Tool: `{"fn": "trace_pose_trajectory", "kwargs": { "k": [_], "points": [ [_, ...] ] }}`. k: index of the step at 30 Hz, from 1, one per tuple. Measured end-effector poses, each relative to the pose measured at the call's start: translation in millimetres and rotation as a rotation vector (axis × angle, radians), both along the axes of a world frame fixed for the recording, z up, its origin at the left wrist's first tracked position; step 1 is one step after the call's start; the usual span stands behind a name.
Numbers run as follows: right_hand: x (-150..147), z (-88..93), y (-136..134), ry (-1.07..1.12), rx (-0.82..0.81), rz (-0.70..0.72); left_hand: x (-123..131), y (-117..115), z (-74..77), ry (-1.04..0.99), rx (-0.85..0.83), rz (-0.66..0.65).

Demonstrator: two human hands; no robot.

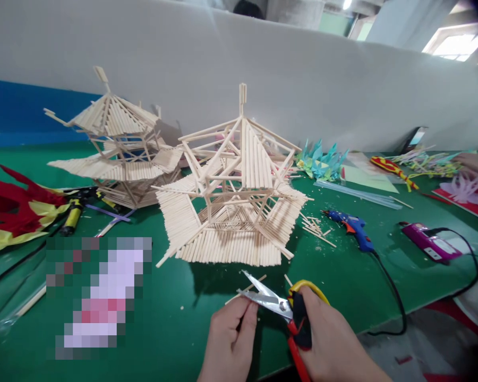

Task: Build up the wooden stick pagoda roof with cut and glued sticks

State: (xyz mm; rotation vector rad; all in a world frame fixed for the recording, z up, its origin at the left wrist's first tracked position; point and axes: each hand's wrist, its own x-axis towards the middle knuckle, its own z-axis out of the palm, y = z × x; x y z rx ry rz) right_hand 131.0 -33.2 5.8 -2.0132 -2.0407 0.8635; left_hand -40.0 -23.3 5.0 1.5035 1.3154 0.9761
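Two fingers [231, 312] of the left hand [226, 342] pinch, hiding whatever they hold, while the right hand [327, 328] grips scissors [281, 306].

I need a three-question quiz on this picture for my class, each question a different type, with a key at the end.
1. Multiple choice: what does the right hand hold?
A) a hammer
B) scissors
C) a paintbrush

2. True or false: the scissors' blades are fully closed.

3. Short answer: which has its top roof more fully covered with sticks, the left model or the centre model?

Key:
1. B
2. False; the blades are spread apart.
3. The left model; the centre model's top roof shows open framing beside a filled section.
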Motion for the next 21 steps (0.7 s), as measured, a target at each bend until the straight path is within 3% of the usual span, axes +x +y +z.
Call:
{"fn": "trace_pose_trajectory", "kwargs": {
  "k": [10, 21],
  "points": [
    [-2.4, -0.1, 3.0, -0.112, 0.022, 0.030, 5.6, 1.0, -9.3, -0.050, -0.046, 0.124],
    [-3.6, -3.7, 11.9, -0.166, 0.090, 0.043, 11.6, 7.3, -8.0, -0.069, -0.140, 0.199]
  ]
}}
